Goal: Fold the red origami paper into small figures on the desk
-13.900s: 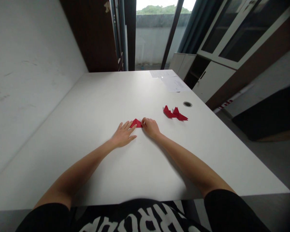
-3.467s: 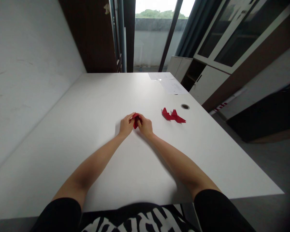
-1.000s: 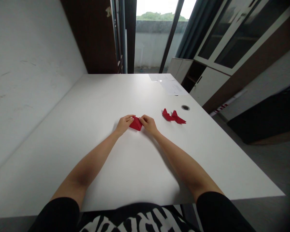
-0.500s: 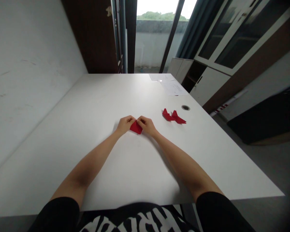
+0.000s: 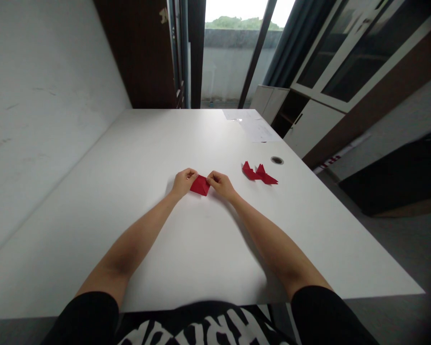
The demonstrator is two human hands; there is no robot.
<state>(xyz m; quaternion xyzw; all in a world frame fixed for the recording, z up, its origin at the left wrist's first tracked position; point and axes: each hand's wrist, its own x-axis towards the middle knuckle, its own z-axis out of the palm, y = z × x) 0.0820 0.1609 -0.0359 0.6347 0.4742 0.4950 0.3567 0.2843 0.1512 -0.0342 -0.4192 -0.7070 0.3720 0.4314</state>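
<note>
A small folded piece of red paper (image 5: pixel 200 186) with crease lines is held just over the white table, between my two hands. My left hand (image 5: pixel 184 182) pinches its left side, fingers closed on the edge. At its upper right edge, my right hand (image 5: pixel 221 183) grips the paper between thumb and fingers. To the right lie two folded red paper figures with pointed tips: one figure (image 5: pixel 249 171) on the left and another figure (image 5: pixel 266 175) beside it, touching or nearly so. My fingers cover the side edges of the held paper.
The white table (image 5: pixel 158 282) runs up to a wall (image 5: pixel 50 105) on the left. White sheets of paper (image 5: pixel 256 129) lie at its far right corner. A round cable hole (image 5: pixel 277 160) sits near the right edge. White cabinets (image 5: pixel 312 127) stand beyond.
My hands have moved slightly apart, the left one a little leftward and up. More of the red paper's upper edge shows between them. The two paper figures stay where they were.
</note>
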